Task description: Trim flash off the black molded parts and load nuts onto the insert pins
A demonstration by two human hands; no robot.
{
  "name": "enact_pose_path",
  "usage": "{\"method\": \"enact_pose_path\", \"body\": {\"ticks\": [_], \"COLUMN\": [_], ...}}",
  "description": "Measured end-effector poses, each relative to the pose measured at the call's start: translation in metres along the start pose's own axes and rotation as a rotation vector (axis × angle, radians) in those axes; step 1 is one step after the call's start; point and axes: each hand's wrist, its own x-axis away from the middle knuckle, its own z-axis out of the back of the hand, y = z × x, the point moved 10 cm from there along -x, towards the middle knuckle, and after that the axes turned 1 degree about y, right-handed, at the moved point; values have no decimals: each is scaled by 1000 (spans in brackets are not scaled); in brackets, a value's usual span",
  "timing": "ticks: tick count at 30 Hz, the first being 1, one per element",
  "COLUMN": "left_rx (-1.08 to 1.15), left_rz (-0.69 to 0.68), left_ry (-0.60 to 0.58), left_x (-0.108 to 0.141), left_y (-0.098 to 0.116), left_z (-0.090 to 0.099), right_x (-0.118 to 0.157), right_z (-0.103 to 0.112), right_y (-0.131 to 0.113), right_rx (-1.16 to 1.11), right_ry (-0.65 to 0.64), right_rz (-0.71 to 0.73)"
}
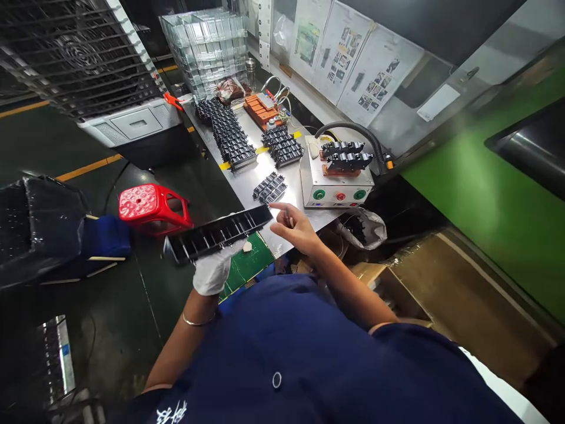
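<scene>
My left hand (214,271), in a white glove, is closed around the underside of a long black ribbed plastic part (220,233) with a row of narrow compartments. The part is held tilted in the air in front of my body, its right end raised. My bare right hand (296,228) is at that right end. Its index finger points at the part's corner and its thumb stands apart, with the other fingers partly curled. Whether the fingertip touches the part I cannot tell. Just beyond lies a small group of black ribbed pieces (270,188) on the metal table (241,187).
Stacks of black parts (232,138) stand farther back beside an orange fixture (261,111). A white control box (338,182) with buttons carries two black parts. A red stool (154,206) is at left, a bag (365,228) below the table's right edge, and clear trays (207,50) behind.
</scene>
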Motion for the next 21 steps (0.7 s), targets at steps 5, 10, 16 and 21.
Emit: {"method": "enact_pose_path", "body": {"ticks": [5, 10, 16, 21], "left_rx": [216, 392, 316, 218], "left_rz": [70, -20, -294, -522], "left_ry": [-77, 117, 328, 478], "left_x": [-9, -28, -41, -27], "left_y": [3, 7, 43, 63], "left_z": [-20, -18, -9, -3], "right_x": [0, 4, 14, 17], "right_z": [-5, -25, -28, -38], "right_y": [-12, -15, -23, -9], "right_rx": [172, 387, 377, 91], "right_ry": [35, 174, 158, 110], "right_rz": [12, 77, 111, 44]}}
